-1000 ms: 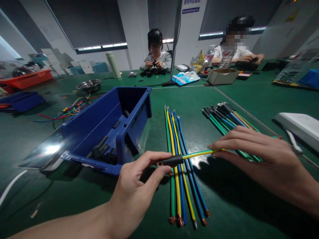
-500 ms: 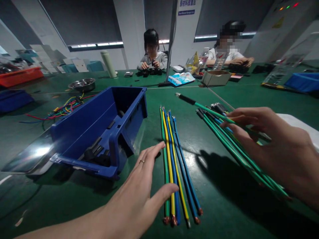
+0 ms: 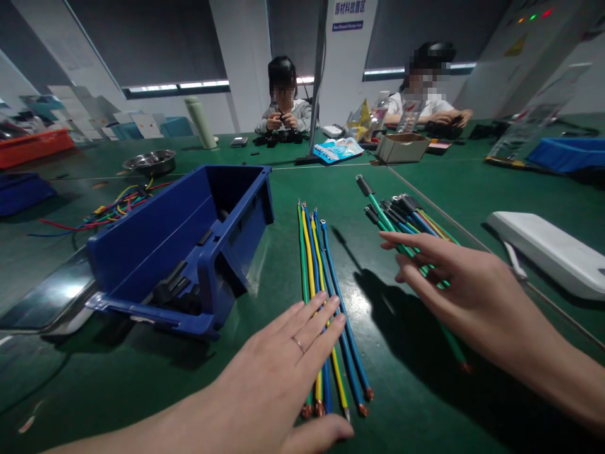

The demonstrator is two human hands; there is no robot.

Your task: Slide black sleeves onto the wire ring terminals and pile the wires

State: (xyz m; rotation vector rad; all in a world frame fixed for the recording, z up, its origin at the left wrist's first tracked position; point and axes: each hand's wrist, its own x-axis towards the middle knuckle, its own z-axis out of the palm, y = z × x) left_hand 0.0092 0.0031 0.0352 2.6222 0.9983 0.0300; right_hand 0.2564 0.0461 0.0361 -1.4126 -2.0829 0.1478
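My left hand [image 3: 302, 350] lies palm down with outstretched fingers across a row of several cables [image 3: 331, 290] in green, yellow and blue. Metal terminals show at their far ends and bare copper at the near ends. Between the thumb and fingers of my right hand [image 3: 439, 271] is a green cable [image 3: 382, 210]. A black sleeve covers its far tip, and its near copper end points down below my hand. Just beyond my right fingers lies a bundle of black-sleeved cables [image 3: 416, 211], partly hidden by the hand.
A blue bin [image 3: 236, 252] with black parts in it stands on the left, beside a phone [image 3: 51, 290]. A white device [image 3: 548, 252] lies on the right. Further back are a metal bowl [image 3: 150, 162], a cardboard box [image 3: 401, 149] and two people across the table.
My right hand has moved left and lowered, with the green cable tilted more steeply toward the table. My left hand has come nearer and settled flat on the row of cables.
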